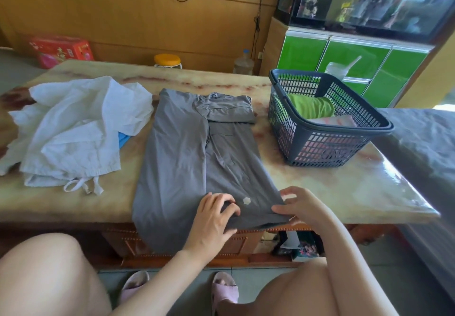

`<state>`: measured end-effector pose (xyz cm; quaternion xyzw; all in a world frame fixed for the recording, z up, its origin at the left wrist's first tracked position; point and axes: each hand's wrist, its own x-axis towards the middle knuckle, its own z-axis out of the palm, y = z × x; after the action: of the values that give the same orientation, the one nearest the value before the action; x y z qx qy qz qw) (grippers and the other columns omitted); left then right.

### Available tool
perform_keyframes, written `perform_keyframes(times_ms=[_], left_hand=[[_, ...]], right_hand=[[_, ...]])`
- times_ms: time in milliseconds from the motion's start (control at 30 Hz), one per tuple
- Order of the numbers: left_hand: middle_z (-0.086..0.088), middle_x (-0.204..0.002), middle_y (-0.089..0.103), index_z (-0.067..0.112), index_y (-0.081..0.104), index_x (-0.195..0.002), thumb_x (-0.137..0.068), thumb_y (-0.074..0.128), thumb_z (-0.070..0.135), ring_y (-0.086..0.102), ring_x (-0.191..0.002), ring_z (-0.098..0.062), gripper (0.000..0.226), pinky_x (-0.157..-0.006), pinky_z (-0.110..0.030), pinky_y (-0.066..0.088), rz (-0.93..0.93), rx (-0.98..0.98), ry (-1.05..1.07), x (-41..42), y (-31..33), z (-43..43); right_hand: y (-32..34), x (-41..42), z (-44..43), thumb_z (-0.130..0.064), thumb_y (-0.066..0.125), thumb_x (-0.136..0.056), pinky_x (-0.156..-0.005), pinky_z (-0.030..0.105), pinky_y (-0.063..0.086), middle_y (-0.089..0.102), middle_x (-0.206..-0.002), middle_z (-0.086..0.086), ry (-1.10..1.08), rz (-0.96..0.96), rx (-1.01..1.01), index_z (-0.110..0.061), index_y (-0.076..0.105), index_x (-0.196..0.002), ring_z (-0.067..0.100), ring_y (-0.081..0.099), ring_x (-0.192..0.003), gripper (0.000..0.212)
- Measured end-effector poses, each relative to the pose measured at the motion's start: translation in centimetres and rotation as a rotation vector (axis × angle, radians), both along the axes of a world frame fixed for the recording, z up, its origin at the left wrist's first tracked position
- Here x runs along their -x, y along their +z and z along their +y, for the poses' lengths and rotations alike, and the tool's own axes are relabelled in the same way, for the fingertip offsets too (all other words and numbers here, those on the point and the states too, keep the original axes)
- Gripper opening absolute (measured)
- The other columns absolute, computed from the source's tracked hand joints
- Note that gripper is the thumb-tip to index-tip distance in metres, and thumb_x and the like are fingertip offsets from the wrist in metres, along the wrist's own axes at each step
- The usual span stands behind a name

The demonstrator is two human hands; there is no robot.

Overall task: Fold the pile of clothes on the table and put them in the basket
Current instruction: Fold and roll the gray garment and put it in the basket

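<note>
A grey shirt [182, 148] lies lengthwise in the middle of the marble table [344, 192], both sides folded inward, its hem hanging over the near edge. My left hand [211, 219] pinches the hem's folded layer at its middle. My right hand [300, 205] grips the hem's right corner. A crumpled white garment [73, 128] lies to the left with a bit of blue cloth [123, 139] under it. A dark grey plastic basket [320, 143] stands at the right, holding a folded green piece [310, 106] and a pale pink one [332, 122].
An orange stool [168, 60] and a water jug [243, 63] stand behind the table. A red box [60, 49] sits at the back left. A green cabinet [352, 59] with a fish tank is at the back right. My knees and slippers are under the near edge.
</note>
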<state>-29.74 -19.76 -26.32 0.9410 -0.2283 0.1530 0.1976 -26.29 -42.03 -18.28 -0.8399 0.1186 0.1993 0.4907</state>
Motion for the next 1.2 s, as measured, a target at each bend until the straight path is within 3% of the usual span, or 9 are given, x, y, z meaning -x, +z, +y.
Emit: perform_keyframes(times_ms=[133,300,400,600,733,800,933,1067,1200], left_hand=[[0.007,-0.104,0.053,0.024,0.056,-0.085,-0.06,0.082,0.016,0.05,-0.098,-0.012,0.036,-0.094,-0.024,0.034,-0.053,0.054,0.017,-0.5,0.2,0.0],[0.007,-0.11,0.05,0.027,0.05,-0.099,-0.06,0.08,0.048,0.049,-0.104,-0.012,0.053,-0.102,-0.032,0.038,-0.049,-0.077,0.027,-0.1,0.3,-0.1],[0.005,-0.113,0.049,0.026,0.047,-0.1,-0.057,0.082,0.049,0.049,-0.105,-0.015,0.06,-0.103,-0.036,0.036,-0.052,-0.121,0.041,-0.2,0.2,-0.3],[0.007,-0.11,0.055,0.022,0.057,-0.083,-0.062,0.08,0.018,0.05,-0.104,-0.011,0.032,-0.101,-0.033,0.038,-0.14,0.102,-0.012,0.1,-0.1,-0.2],[0.011,-0.095,0.061,0.022,0.066,-0.081,-0.078,0.069,0.023,0.056,-0.089,-0.007,0.005,-0.082,-0.023,0.045,-0.154,0.151,-0.062,0.7,0.4,0.7],[0.015,-0.086,0.062,0.024,0.069,-0.083,-0.081,0.064,0.028,0.057,-0.082,-0.003,0.007,-0.071,-0.021,0.048,-0.115,0.119,-0.09,1.3,0.2,1.1],[0.015,-0.081,0.061,0.024,0.071,-0.083,-0.073,0.078,0.021,0.058,-0.077,-0.001,0.013,-0.065,-0.018,0.05,-0.063,0.11,-0.116,1.6,-0.1,1.4],[0.013,-0.078,0.056,0.021,0.067,-0.078,-0.069,0.081,0.018,0.054,-0.075,-0.002,0.017,-0.062,-0.017,0.047,-0.035,0.145,-0.132,1.6,0.5,1.4],[0.015,-0.081,0.056,0.022,0.066,-0.082,-0.075,0.076,0.028,0.053,-0.078,0.002,0.013,-0.065,-0.018,0.049,0.06,0.224,-0.149,1.8,0.8,1.6]], right_hand=[[0.2,0.4,-0.4,-0.002,0.077,-0.075,-0.055,0.034,0.058,0.066,-0.09,0.015,-0.062,0.004,-0.13,-0.003,0.051,-0.115,0.025,0.067,-0.059,0.048],[0.3,0.5,-0.2,0.0,0.076,-0.074,-0.058,0.036,0.059,0.061,-0.085,0.02,-0.087,0.084,-0.25,0.0,0.048,-0.118,0.021,0.062,-0.05,0.053],[0.3,0.6,-0.4,0.001,0.074,-0.075,-0.056,0.033,0.058,0.056,-0.082,0.019,-0.096,0.098,-0.319,0.003,0.048,-0.118,0.015,0.055,-0.047,0.051],[-0.3,0.4,-0.9,-0.003,0.078,-0.073,-0.061,0.039,0.059,0.059,-0.072,0.014,-0.046,0.042,-0.118,-0.003,0.051,-0.113,0.018,0.059,-0.047,0.048],[-0.2,0.1,-1.0,-0.003,0.078,-0.074,-0.056,0.034,0.057,0.06,-0.071,0.015,0.001,0.057,-0.035,-0.002,0.049,-0.112,0.022,0.057,-0.044,0.048],[-0.4,0.0,-0.9,-0.002,0.076,-0.075,-0.048,0.03,0.052,0.058,-0.074,0.019,0.03,0.094,0.007,0.001,0.047,-0.113,0.023,0.053,-0.042,0.047],[-0.9,-0.2,-0.5,0.0,0.076,-0.076,-0.044,0.028,0.048,0.054,-0.071,0.022,0.122,0.13,0.084,0.008,0.052,-0.106,0.02,0.046,-0.037,0.04],[-1.0,-0.5,-0.3,-0.005,0.078,-0.075,-0.045,0.028,0.046,0.051,-0.059,0.015,0.193,0.181,0.138,-0.001,0.049,-0.077,0.02,0.044,-0.036,0.03],[-0.9,-0.5,-0.1,-0.004,0.079,-0.073,-0.044,0.026,0.04,0.045,-0.05,0.01,0.162,0.239,0.111,-0.004,0.044,-0.074,0.018,0.037,-0.034,0.035]])
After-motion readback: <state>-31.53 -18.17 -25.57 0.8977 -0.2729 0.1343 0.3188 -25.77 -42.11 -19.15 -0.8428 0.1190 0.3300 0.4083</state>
